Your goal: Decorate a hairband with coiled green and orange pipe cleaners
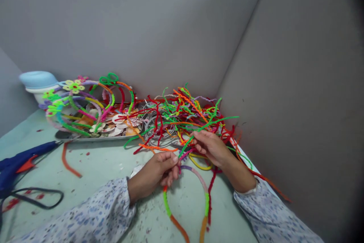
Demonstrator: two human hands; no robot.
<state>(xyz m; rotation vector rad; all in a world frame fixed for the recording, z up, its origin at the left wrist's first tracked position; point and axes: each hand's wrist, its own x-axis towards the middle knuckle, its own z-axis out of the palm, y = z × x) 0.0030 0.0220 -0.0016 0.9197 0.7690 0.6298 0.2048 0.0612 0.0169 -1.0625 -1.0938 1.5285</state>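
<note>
A green pipe cleaner (pixel 186 146) runs slantwise between my two hands. My left hand (pixel 159 171) pinches its lower end between thumb and fingers. Higher up, my right hand (pixel 210 146) grips it with the fingertips, and green lengths stick out beyond toward the upper right. Below the hands lies a headband (pixel 207 199) wrapped in orange, green, pink and purple bands; my left hand covers part of its curve. Whether the left fingers also hold the headband is hidden. A dark red pipe cleaner (pixel 211 201) trails beside the headband's right side.
Behind my hands is a tangled heap of pipe cleaners (pixel 184 110) with coiled wire (pixel 159 123). To the left, a metal tray (pixel 96 138) carries shells and several flowered headbands (pixel 68 121). A blue glue gun (pixel 25 157) with a cord lies at far left. Grey walls stand close behind and right.
</note>
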